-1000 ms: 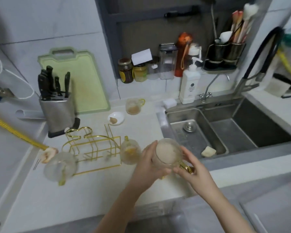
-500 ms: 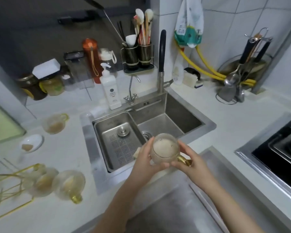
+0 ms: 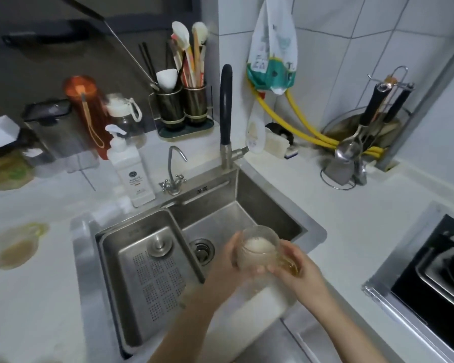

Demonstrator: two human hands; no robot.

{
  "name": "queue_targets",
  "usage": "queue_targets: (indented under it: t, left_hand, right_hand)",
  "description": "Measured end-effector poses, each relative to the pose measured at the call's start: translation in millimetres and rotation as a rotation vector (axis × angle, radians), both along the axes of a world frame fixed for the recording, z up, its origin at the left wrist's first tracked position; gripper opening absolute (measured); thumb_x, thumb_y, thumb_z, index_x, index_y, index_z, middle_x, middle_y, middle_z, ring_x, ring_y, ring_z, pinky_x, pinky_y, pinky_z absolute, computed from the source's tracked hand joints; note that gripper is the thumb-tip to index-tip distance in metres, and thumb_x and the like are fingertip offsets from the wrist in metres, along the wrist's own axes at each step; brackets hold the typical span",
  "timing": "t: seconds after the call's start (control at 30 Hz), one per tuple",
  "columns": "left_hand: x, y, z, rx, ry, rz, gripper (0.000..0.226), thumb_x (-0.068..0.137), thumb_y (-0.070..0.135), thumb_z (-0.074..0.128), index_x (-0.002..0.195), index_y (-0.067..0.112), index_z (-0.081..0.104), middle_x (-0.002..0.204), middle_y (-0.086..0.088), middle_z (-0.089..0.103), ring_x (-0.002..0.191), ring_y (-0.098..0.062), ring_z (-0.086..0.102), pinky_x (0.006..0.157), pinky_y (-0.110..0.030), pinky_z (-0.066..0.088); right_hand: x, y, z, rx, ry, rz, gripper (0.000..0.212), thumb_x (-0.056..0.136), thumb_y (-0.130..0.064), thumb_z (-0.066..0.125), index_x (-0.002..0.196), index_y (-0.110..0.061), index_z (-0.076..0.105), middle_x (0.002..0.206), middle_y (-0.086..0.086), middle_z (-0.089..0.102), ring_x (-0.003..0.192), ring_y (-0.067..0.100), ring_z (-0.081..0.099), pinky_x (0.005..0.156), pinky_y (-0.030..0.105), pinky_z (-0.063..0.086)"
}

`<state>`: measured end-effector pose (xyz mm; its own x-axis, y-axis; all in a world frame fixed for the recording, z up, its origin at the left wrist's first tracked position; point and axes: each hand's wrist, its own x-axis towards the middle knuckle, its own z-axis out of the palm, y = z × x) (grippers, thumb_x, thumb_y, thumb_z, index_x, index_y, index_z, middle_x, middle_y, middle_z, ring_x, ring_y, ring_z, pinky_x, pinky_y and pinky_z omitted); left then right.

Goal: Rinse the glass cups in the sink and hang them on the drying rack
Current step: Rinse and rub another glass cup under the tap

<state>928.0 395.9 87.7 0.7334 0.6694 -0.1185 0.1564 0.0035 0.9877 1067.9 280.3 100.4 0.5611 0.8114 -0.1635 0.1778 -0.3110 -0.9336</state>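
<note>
Low in the frame's centre, over the sink [image 3: 273, 213], left hand [image 3: 227, 268] and right hand [image 3: 296, 268] clasp an unrinsed glass cup [image 3: 257, 248]; another cup [image 3: 13, 247] waits at left.

Cup [image 3: 257, 251] above sink [image 3: 268, 195], right side

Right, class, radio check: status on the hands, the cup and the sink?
Left hand and right hand both gripping glass cup. Cup over sink, near edge. Tap not running. Nothing blocking the basin.

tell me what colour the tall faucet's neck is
Black, above a silver metal base; the tall faucet shows best in the head view.
</note>
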Motion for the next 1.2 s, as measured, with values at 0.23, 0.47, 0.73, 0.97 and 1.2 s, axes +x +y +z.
queue_targets:
  t: [0.23,0.47,0.73,0.97,1.2]
  left_hand:
    - [23,51,-19,-0.174,0.105,0.085,0.052,0.079,0.025,0.077,0.122,0.037,0.048,0.111,0.021,0.058,0.094,0.010,0.059,0.071,-0.011,0.048]
    - [40,72,-32,-0.390,0.174,0.236,0.031,0.083,0.035,0.072,0.109,0.034,0.055,0.110,0.015,0.061,0.103,-0.005,0.061,0.096,-0.031,0.051]
    - [63,83,-47,-0.625,0.265,0.386,0.044,0.094,0.032,0.055,0.136,0.021,0.048,0.133,-0.004,0.057,0.117,-0.021,0.055,0.073,-0.024,0.046]
    - [76,84,-41,-0.648,0.302,0.644,0.062,0.080,0.064,0.059,0.122,0.020,0.050,0.120,-0.007,0.061,0.100,-0.025,0.065,0.056,-0.027,0.054]
    - [75,89,-33,-0.793,0.234,0.611,0.081,0.081,0.076,0.041,0.128,0.012,0.052,0.095,-0.021,0.073,0.075,-0.034,0.073,0.062,-0.039,0.061]
  right_hand:
    - [24,61,-11,-0.053,0.091,-0.003,0.053,0.067,-0.041,0.074,0.115,-0.027,0.059,0.110,-0.010,0.066,0.103,0.007,0.062,0.093,0.026,0.049]
    - [42,104,-30,-0.187,0.223,0.048,0.029,0.081,-0.029,0.071,0.105,-0.016,0.064,0.093,0.000,0.069,0.092,0.016,0.065,0.078,0.023,0.049]
    - [75,138,-44,-0.389,0.308,0.195,0.016,0.086,-0.033,0.063,0.089,-0.017,0.065,0.090,0.008,0.068,0.088,0.023,0.064,0.083,0.035,0.050]
    - [92,157,-42,-0.375,0.223,0.336,0.014,0.091,-0.027,0.059,0.094,-0.017,0.067,0.077,-0.004,0.060,0.074,0.012,0.055,0.072,0.028,0.044]
    - [97,175,-27,-0.275,-0.037,0.436,0.040,0.079,-0.057,0.058,0.088,-0.020,0.067,0.084,0.005,0.069,0.080,0.021,0.063,0.078,0.033,0.050]
